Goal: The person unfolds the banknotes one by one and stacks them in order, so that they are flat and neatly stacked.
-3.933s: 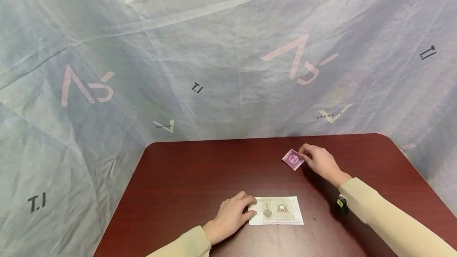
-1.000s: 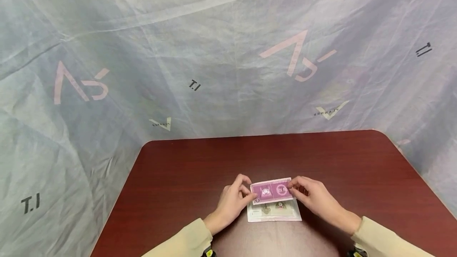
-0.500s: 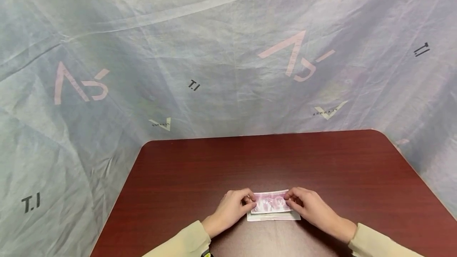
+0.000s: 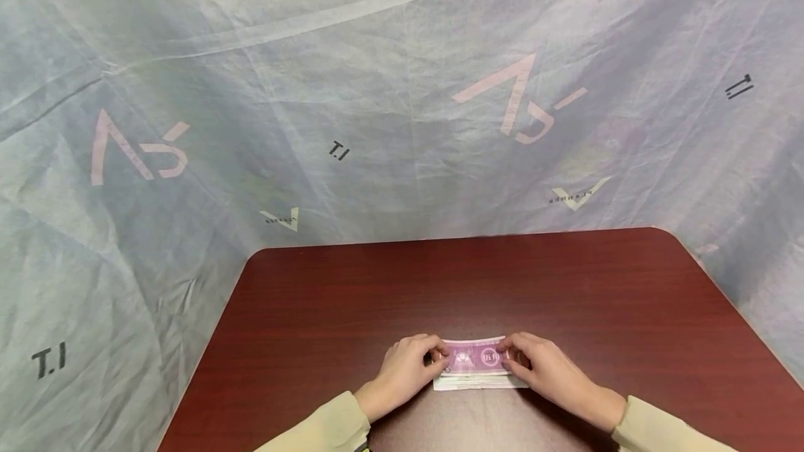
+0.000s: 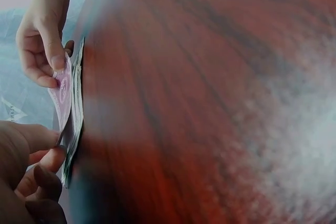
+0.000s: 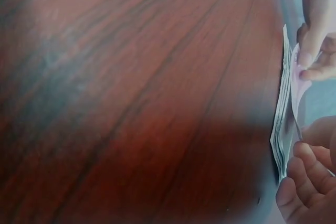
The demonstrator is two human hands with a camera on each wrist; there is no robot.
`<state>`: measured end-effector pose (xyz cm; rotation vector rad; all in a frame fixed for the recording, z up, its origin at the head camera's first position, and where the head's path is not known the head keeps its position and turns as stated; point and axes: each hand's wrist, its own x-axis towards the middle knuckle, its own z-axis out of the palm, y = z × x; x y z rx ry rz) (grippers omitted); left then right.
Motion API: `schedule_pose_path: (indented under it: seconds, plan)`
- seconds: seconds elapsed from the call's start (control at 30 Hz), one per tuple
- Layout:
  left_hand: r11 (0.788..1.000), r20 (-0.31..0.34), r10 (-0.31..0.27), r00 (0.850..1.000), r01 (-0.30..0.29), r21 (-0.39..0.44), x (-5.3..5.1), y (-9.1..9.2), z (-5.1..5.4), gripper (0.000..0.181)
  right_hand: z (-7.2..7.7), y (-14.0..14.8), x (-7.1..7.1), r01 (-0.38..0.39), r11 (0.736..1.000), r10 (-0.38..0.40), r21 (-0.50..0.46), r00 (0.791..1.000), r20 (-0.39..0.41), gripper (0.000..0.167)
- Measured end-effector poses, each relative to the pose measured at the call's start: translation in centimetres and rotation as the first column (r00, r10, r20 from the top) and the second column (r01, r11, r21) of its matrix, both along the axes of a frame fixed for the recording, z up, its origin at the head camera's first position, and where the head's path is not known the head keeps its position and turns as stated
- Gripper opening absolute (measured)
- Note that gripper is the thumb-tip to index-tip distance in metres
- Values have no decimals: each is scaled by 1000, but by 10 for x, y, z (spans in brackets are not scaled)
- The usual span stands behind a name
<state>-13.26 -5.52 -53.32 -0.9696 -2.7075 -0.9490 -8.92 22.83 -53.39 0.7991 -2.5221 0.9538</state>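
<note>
A purple banknote (image 4: pixel 475 358) lies over a small stack of paler banknotes (image 4: pixel 480 383) near the table's front. My left hand (image 4: pixel 411 370) pinches its left end between thumb and fingers, and my right hand (image 4: pixel 548 374) pinches the right end. In the left wrist view the purple banknote (image 5: pixel 64 90) bows slightly, with a gap between it and the stack (image 5: pixel 77 103) below. The right wrist view shows the layered edges of the stack (image 6: pixel 282 103) on the table. Most of the stack's top is hidden under the purple banknote.
The dark red wooden table (image 4: pixel 352 291) has rounded far corners and a glossy patch near its front. A grey printed cloth (image 4: pixel 402 103) hangs behind it and along both sides.
The right hand has brought the purple banknote from the table's far right to the stack. Both hands then lowered it onto the stack; over the last half second they barely moved.
</note>
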Motion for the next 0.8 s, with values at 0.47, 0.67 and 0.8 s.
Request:
schedule_pose_path:
  seconds: [0.47,0.67,0.8]
  plan:
    - [999,-31,24,999,-25,-41,3,-1,-5,8,0,-1,2,27,995,-29,92,999,20,22]
    - [999,-83,5,997,-8,-35,5,-2,-8,11,-2,-2,2,18,993,-17,114,1000,-3,22]
    - [999,-99,1,995,-5,-38,6,-2,-9,11,-5,-2,2,11,991,-7,131,999,-37,22]
